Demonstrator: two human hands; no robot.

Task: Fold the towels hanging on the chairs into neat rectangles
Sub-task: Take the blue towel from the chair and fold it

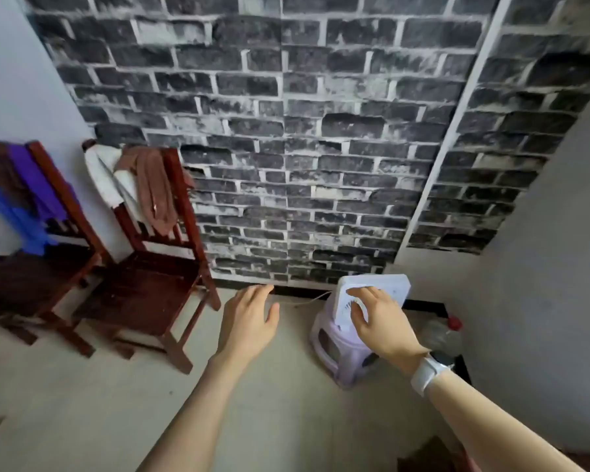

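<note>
Two dark red wooden chairs stand at the left against the wall. The nearer chair (157, 287) has a brown towel (154, 189) and a white towel (106, 175) draped over its backrest. The farther chair (31, 281) carries a purple towel (31, 178), a blue towel (14, 219) and a dark brown one. My left hand (249, 318) hovers open over the floor, right of the nearer chair, holding nothing. My right hand (375, 318), with a white watch on its wrist, rests with spread fingers on the front of a small white fan (389, 287).
The fan sits on a low lilac plastic stool (334, 352), with a thin cord running left along the wall base. A clear bottle with a red cap (443, 335) stands in the right corner. The wall behind shows dark brick pattern.
</note>
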